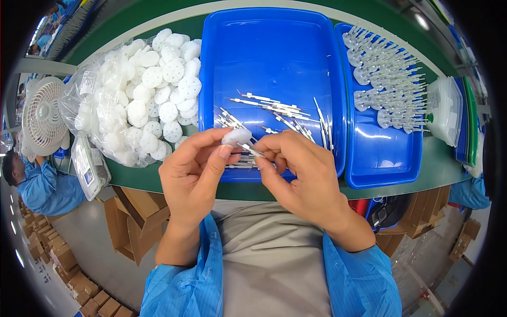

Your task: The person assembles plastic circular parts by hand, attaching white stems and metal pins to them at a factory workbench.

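My left hand (193, 174) pinches a round white plastic disc (236, 136) between thumb and fingers, over the near edge of a large blue tray (272, 47). Close against it, my right hand (309, 177) grips a thin white rod with a metal-looking tip (251, 150). The rod meets the disc, but my fingers hide how far it goes in. Several similar slim white rods (282, 108) lie loose in the tray beyond my hands. To the left, a transparent plastic bag (87, 98) spills a heap of white discs with small holes (171, 71).
A second blue tray (383, 171) at the right holds rows of discs with upright rods (388, 79). Beside it stands a translucent plastic box (444, 111). Far left are a white fan (46, 108) and a lidded clear container (91, 166). Cardboard boxes (132, 224) sit below the green table.
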`<state>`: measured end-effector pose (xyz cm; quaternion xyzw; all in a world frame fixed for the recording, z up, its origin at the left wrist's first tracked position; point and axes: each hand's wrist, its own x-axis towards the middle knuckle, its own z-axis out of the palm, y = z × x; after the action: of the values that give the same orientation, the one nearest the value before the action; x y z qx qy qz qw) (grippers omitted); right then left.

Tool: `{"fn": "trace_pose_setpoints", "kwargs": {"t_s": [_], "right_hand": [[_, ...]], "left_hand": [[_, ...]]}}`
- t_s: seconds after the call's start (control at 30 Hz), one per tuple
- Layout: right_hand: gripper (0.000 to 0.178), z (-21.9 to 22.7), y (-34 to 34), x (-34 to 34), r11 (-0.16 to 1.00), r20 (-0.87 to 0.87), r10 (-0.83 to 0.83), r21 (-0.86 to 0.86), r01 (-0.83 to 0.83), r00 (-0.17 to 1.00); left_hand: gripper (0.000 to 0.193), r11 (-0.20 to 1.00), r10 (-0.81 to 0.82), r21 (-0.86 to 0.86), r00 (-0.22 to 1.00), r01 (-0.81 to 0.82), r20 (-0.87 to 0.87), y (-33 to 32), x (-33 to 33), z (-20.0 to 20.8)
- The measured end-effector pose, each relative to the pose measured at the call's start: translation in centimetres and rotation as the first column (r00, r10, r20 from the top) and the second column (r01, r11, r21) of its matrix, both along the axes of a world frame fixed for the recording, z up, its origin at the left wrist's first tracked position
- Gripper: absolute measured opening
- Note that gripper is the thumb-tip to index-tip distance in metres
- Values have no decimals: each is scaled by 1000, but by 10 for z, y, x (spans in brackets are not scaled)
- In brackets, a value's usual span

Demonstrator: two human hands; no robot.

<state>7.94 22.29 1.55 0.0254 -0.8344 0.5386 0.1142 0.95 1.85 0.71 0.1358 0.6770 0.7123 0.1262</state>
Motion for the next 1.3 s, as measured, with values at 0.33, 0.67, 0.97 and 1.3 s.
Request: {"fn": "trace_pose_setpoints", "kwargs": {"t_s": [0.33,0.67,0.97,1.3], "right_hand": [[28,3,4,4,999,82,46,7,-47,996],[28,8,7,6,998,135,56,-41,-51,989],[26,8,5,5,999,165,47,-26,-44,985],[14,5,-1,4,996,140,10,-84,2,990]], "left_hand": [[27,1000,-10,-15,991,8,-135,1,-1,-5],[24,999,46,-25,997,-47,-68,-5,2,-5],[25,999,30,15,998,-29,-55,-4,3,-10],[29,997,-25,-81,981,10,-191,-4,-2,-10]]}}
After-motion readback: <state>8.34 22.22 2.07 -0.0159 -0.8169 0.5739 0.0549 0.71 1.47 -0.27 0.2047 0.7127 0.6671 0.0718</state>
